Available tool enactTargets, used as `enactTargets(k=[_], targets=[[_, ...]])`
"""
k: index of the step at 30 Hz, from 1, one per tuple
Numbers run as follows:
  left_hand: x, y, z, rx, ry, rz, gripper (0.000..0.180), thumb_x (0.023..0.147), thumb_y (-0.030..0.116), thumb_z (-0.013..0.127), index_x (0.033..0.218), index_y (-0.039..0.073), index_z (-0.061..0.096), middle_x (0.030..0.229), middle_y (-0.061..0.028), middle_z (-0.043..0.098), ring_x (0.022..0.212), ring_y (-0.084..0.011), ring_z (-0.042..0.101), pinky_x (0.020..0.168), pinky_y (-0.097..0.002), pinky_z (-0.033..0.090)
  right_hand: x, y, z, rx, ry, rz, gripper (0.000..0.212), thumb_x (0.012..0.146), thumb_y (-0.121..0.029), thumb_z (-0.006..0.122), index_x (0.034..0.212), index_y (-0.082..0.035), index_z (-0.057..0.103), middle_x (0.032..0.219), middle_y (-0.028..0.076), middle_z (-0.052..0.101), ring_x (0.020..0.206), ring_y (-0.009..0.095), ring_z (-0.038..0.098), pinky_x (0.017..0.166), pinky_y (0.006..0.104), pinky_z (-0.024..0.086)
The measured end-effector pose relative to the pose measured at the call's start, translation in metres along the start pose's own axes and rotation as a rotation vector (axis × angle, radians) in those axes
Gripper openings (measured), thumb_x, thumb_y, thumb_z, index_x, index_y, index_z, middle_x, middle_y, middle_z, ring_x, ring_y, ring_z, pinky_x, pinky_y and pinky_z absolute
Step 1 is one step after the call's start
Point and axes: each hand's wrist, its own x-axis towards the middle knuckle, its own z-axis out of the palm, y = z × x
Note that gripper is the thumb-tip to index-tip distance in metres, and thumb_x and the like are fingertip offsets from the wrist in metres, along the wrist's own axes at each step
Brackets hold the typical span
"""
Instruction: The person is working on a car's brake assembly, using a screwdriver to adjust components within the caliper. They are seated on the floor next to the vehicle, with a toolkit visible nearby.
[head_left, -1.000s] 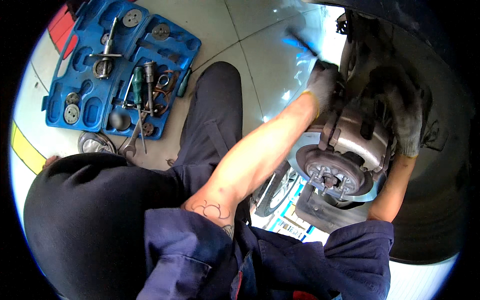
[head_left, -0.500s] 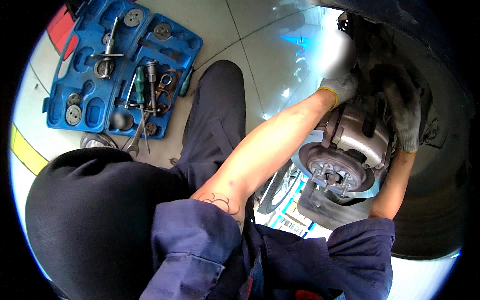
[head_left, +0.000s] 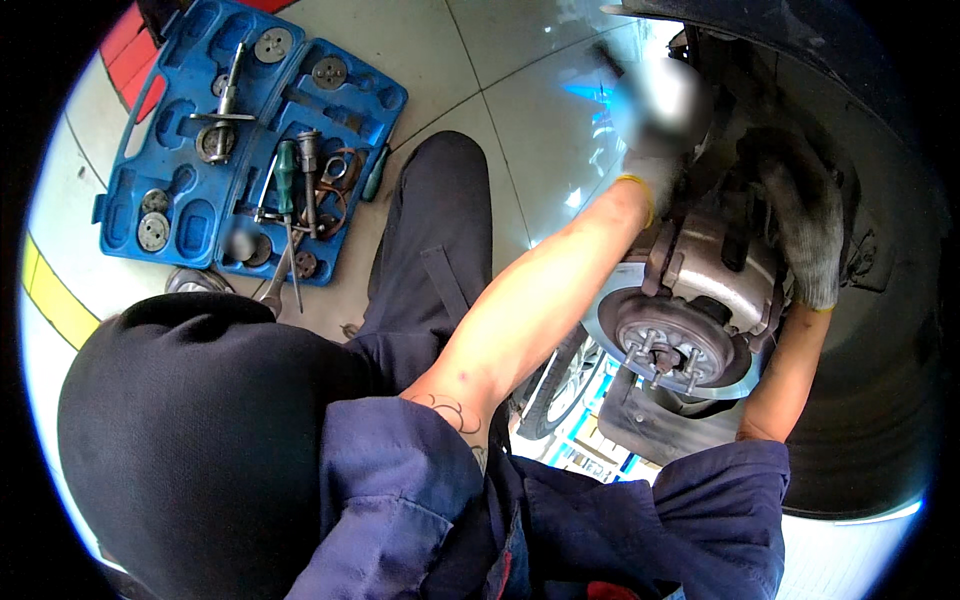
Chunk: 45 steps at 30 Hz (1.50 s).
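Item 1: brake caliper [head_left: 722,268], grey metal, quantity 1. It is sitting over the edge of the brake disc [head_left: 738,385], above the studded hub [head_left: 662,358], at the right of the view. Its long axis is running from upper left to lower right.

Item 2: left hand [head_left: 655,168], gloved, yellow cuff. It is lying just above the caliper's upper-left end, so the caliper is sitting below it and to its right. Blur is covering the fingers; whether they are spread or pinching, I cannot tell. 1 dark bar [head_left: 607,60] is projecting beyond the blur.

Item 3: right hand [head_left: 810,220], gloved, the nearer of the 2. It is resting close beside the caliper's right end, its fingers pointing up into shadow; spread or closed, I cannot tell.

Item 4: blue tool case [head_left: 125,207], opened flat on the tiled floor [head_left: 425,85], well apart from both hands. It is carrying round metal plates [head_left: 272,45], 1 green-handled screwdriver [head_left: 286,172] and assorted steel parts.

Item 5: surroundings. 1 wheel [head_left: 562,385] is showing beyond the left forearm; a yellow stripe [head_left: 57,302] is crossing the floor at far left.
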Motion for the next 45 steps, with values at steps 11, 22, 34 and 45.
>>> enactTargets(k=[11,22,34,45], targets=[[0.016,0.01,-0.017,-0.236,0.133,-0.09,0.012,0.077,0.006,0.064,0.084,-0.003,0.067,0.092,-0.0211,0.065,0.088,-0.0305,0.063,0.079,-0.0366,0.05,0.001,-0.01,0.002,-0.008,0.051,-0.026,0.032,0.091,-0.018,0.058,0.118,-0.001,0.062,0.112,0.014,0.066,0.104,0.023,0.061,0.094,0.0339,0.044],[-0.012,-0.014,0.006,-0.319,-0.288,-0.151,0.025,0.085,0.021,0.06,0.107,0.013,0.064,0.108,-0.0129,0.064,0.099,-0.03,0.061,0.089,-0.0378,0.046,-0.006,-0.012,-0.006,0.022,0.014,0.009,0.037,0.09,-0.022,0.059,0.122,-0.004,0.059,0.117,0.013,0.064,0.108,0.025,0.059,0.096,0.0354,0.044],[-0.028,-0.033,0.006,-0.035,-0.199,0.268,0.015,0.085,0.015,0.058,0.094,0.005,0.062,0.09,-0.0133,0.066,0.087,-0.0235,0.064,0.073,-0.0355,0.052,-0.003,0.001,0.008,0.169,-0.006,0.032,0.035,0.092,-0.023,0.058,0.121,-0.003,0.06,0.116,0.013,0.064,0.108,0.024,0.06,0.096,0.0345,0.044],[0.003,0.02,-0.041,-0.923,-0.008,-0.668,0.033,0.088,0.025,0.054,0.111,0.002,0.06,0.111,-0.0232,0.063,0.107,-0.0386,0.058,0.09,-0.0421,0.047,-0.001,-0.006,0.004,0.173,-0.016,-0.017,0.04,0.09,-0.023,0.064,0.125,-0.006,0.057,0.119,0.014,0.063,0.108,0.027,0.06,0.096,0.0377,0.045]])
